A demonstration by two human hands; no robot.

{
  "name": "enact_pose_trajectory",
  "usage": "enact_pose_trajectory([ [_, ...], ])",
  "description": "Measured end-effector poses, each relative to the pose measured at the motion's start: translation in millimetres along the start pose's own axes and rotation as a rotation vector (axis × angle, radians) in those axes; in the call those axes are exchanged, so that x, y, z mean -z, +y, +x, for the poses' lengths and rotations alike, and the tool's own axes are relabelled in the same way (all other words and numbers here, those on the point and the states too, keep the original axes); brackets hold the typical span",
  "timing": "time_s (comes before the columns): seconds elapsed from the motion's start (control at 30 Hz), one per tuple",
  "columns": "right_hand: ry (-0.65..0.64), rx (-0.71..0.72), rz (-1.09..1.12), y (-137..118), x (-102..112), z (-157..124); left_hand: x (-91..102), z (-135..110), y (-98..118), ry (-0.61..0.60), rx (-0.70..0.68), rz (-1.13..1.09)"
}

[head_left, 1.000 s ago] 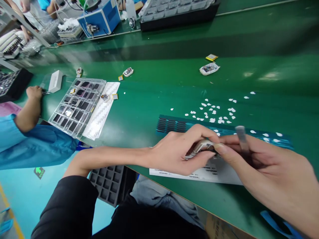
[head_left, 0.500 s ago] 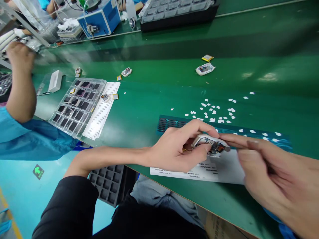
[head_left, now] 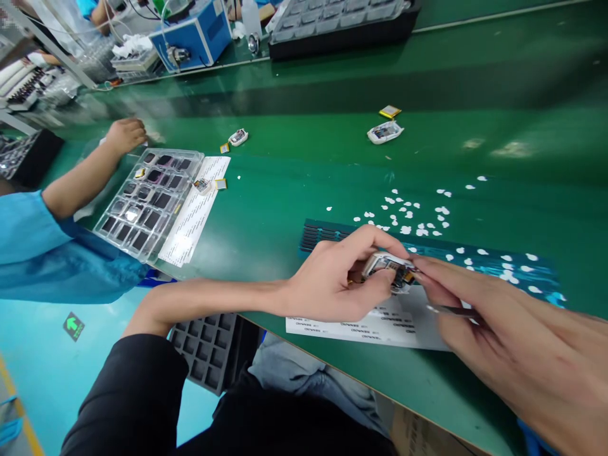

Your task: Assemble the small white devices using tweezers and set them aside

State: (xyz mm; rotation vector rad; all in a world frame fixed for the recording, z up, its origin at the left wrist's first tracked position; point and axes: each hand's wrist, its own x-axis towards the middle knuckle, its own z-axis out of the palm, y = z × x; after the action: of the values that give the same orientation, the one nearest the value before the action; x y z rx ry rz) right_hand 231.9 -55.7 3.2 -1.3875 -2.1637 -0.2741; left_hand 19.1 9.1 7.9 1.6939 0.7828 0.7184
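My left hand (head_left: 339,282) pinches a small white device shell (head_left: 388,267) with its circuit board showing, held just above a white label sheet (head_left: 375,324) near the table's front edge. My right hand (head_left: 503,345) comes in from the right, its fingertips touching the shell's right end. A thin metal tool (head_left: 453,310), probably tweezers, lies gripped under its fingers. A dark teal strip of small pads (head_left: 332,235) lies just behind both hands.
White paper bits (head_left: 413,215) are scattered behind the strip. Another shell (head_left: 384,132) and a yellow battery (head_left: 389,112) lie farther back. A clear parts tray (head_left: 147,199) sits left, where a co-worker's hand (head_left: 124,134) in a blue sleeve reaches. A dark foam tray (head_left: 206,348) hangs below the table edge.
I turned the shell so its board faces up. My right hand lowered the tool and drew in to the shell's end. The co-worker's hand moved to the back of the parts tray.
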Motion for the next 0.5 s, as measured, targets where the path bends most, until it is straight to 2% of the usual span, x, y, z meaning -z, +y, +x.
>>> enact_pose_trajectory([
  [0.1, 0.038, 0.107, -0.03, -0.9, -1.9, 0.0, -1.5, -0.8, -0.9, 0.004, -0.012, -0.016],
  [0.33, 0.156, 0.171, -0.185, 7.3, -17.1, -11.2, -9.5, -2.7, -6.5, 0.058, -0.036, 0.052],
  [0.5, 0.126, 0.235, -0.151, 10.8, -16.8, -8.9, -10.9, -4.1, -9.8, 0.098, -0.047, 0.047],
])
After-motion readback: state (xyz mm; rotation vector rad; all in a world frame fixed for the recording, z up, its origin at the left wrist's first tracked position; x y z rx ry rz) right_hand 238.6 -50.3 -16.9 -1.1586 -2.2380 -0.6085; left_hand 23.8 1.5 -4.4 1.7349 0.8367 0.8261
